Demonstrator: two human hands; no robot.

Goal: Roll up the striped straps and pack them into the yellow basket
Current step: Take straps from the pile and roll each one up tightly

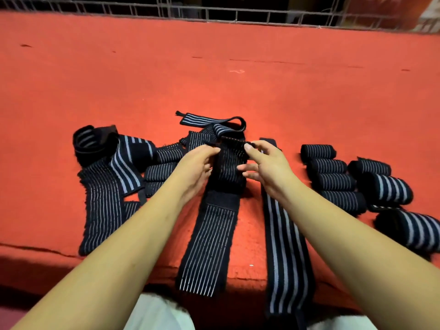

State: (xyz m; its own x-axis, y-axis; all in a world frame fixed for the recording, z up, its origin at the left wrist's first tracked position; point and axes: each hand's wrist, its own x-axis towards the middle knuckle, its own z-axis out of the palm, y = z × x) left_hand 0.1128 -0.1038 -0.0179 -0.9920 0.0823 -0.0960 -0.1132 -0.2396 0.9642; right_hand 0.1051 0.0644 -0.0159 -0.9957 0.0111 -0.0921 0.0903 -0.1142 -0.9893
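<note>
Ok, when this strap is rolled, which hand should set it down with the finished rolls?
Right hand, probably. The finished rolls lie on its side, just beyond it; the left hand would have to cross over the strap both hands hold.

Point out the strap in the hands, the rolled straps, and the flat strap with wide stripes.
Held strap [209,239], head view, its flat lower part.
Rolled straps [333,182], head view, a middle roll.
Wide-striped strap [283,246], head view, its middle.

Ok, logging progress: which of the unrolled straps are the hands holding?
The fine-striped strap in the middle: left hand and right hand hold its far end. The wide-striped strap beside it lies flat.
</note>
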